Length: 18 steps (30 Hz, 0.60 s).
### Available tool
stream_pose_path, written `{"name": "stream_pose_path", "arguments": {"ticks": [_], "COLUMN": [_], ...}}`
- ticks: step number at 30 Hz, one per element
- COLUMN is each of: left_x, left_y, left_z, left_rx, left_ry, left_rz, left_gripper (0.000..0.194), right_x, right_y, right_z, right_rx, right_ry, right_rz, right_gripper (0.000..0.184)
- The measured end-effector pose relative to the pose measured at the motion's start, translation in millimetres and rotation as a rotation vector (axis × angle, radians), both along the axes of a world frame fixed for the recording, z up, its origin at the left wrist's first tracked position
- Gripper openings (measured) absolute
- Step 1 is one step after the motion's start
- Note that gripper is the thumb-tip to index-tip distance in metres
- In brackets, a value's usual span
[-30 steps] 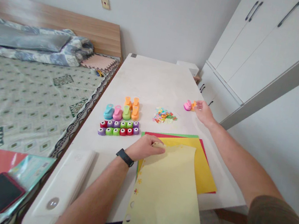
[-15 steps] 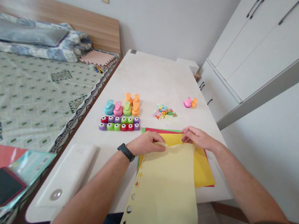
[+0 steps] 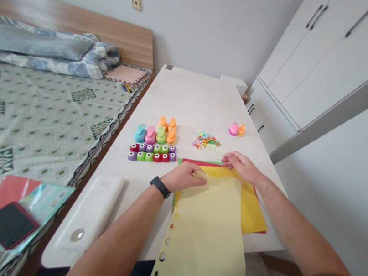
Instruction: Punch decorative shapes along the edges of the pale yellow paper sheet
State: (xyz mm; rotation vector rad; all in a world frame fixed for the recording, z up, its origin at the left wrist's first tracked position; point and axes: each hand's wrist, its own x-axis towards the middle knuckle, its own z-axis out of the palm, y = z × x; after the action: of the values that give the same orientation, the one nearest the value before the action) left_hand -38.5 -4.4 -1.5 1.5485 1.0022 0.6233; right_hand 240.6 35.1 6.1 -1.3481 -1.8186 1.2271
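Fingers of the left hand curling onto punched pale-yellow paper, right-hand fingers half-open at its far edge, grip unclear; sheet lying over yellow paper on the counter, overhanging the near edge.

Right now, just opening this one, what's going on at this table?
A person is working at a white table with both bare hands. The left hand, with a black wristwatch, rests on a long pale yellow paper sheet whose edge shows punched shapes; the right hand is at that sheet's far edge, over a stack of yellow, red and green paper. Colourful plastic craft punches and small paper cut-outs sit beyond.
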Motion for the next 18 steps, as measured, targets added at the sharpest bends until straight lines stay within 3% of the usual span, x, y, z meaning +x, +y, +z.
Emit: {"name": "stream_pose_path", "arguments": {"ticks": [8,13,18], "left_x": [4,4,4], "left_y": [-2,-1,-1], "left_z": [0.7,-0.8,-3.1], "left_rx": [0.017,0.022,0.016], "left_ry": [-0.065,-0.090,-0.076], "left_rz": [0.085,0.074,0.068], "left_gripper": [0.036,0.037,0.036], "right_x": [-37,-89,-160], "right_y": [23,73,129], "right_z": [22.6,33.2,42.5], "right_rx": [0.075,0.183,0.387], "right_ry": [-0.004,-0.079,-0.285], "right_rz": [0.036,0.009,0.034], "right_gripper": [0.040,0.037,0.038]}}
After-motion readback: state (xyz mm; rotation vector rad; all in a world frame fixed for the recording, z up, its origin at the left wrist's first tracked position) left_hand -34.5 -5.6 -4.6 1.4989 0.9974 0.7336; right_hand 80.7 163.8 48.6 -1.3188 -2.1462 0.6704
